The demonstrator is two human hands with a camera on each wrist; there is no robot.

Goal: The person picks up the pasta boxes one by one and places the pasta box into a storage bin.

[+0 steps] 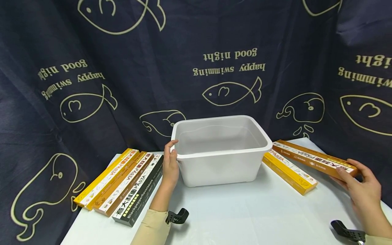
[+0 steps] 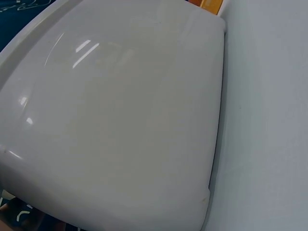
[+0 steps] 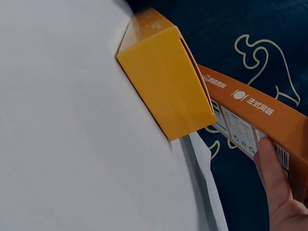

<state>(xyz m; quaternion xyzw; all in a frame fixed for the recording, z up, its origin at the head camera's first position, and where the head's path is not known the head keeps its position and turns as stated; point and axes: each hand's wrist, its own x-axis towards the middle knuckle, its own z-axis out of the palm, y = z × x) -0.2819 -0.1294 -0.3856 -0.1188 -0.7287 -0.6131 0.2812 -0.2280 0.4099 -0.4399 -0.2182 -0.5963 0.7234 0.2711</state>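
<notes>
A white plastic bin (image 1: pixel 217 172) stands in the middle of the table, its inside bare where it shows. My left hand (image 1: pixel 170 166) grips the bin's left rim, index finger over the edge and thumb outside. In the left wrist view, the bin's wall (image 2: pixel 130 115) fills most of the picture. At the right, my right hand (image 1: pixel 364 190) holds the near end of an orange-brown pasta box (image 1: pixel 312 159), thumb on one side and fingers on the other. The box slants up off the table in the right wrist view, beside a yellow pasta box (image 3: pixel 166 84).
Left of the bin lie three more pasta boxes side by side: a yellow one (image 1: pixel 107 178), a brown one (image 1: pixel 124 183) and a black one (image 1: pixel 139 190). A dark curtain (image 1: pixel 171 68) with fish drawings hangs behind the white table (image 1: pixel 232 214).
</notes>
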